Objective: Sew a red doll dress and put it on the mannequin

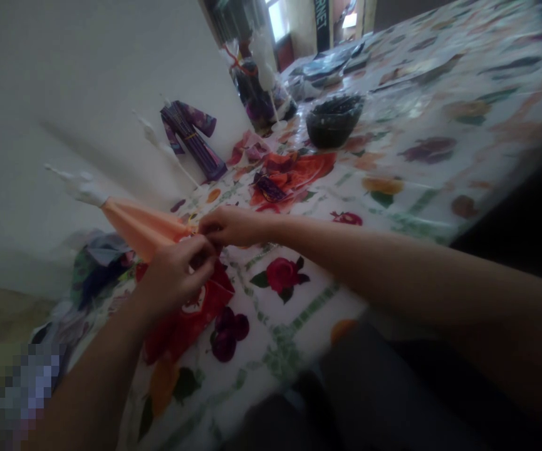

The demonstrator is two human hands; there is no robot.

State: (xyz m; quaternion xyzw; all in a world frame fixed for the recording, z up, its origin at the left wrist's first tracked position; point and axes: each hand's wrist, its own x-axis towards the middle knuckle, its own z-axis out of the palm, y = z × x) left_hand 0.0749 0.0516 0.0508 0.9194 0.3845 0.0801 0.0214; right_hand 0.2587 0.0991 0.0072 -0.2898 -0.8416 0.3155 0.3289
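Observation:
A small white mannequin (87, 190) leans to the left, dressed in peach cloth (141, 224). Red cloth with white patterns (171, 332) spreads around its lower part on the table. My left hand (183, 266) is over the red cloth, thumb and fingers bent together. Just beyond it, my right hand (226, 225) meets it with curled fingertips beside the lower end of the peach cloth. Both hands look pinched closed, but blur and the fingers hide what lies between them.
The table cover (308, 313) has printed fruit. Behind the hands lie orange-red cloth (299, 175) and a dark bowl (335, 122). A purple miniature robe (193, 138) stands near the wall beside another white figure (165, 147). Piled fabrics (99, 263) are at left.

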